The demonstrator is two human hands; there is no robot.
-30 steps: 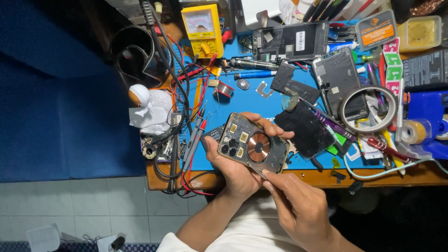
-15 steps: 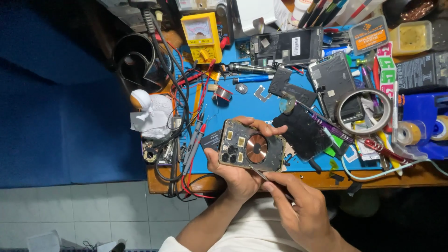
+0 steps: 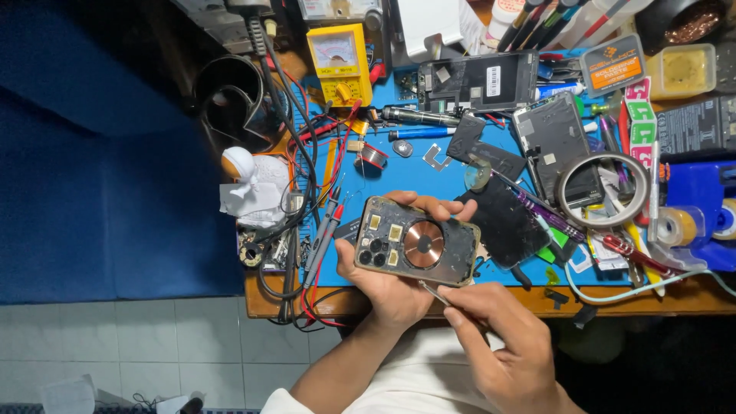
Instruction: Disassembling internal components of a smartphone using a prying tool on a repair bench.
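Observation:
My left hand (image 3: 399,287) grips an opened phone back housing (image 3: 416,241) with a round copper coil in its middle and camera holes at its left end. It is held just above the near edge of the blue work mat (image 3: 414,172). My right hand (image 3: 502,345) pinches thin metal tweezers (image 3: 435,293), whose tip touches the housing's near edge below the coil.
A black phone screen (image 3: 502,222) lies right of the housing. Further back sit a yellow multimeter (image 3: 340,61), a second opened phone (image 3: 558,146), a ring magnifier (image 3: 603,190), tape rolls (image 3: 678,225), red and black probe leads (image 3: 326,230) and several small tools.
The housing and both hands have stayed near the mat's front edge. The tweezers tip has moved in slightly against the housing's near edge.

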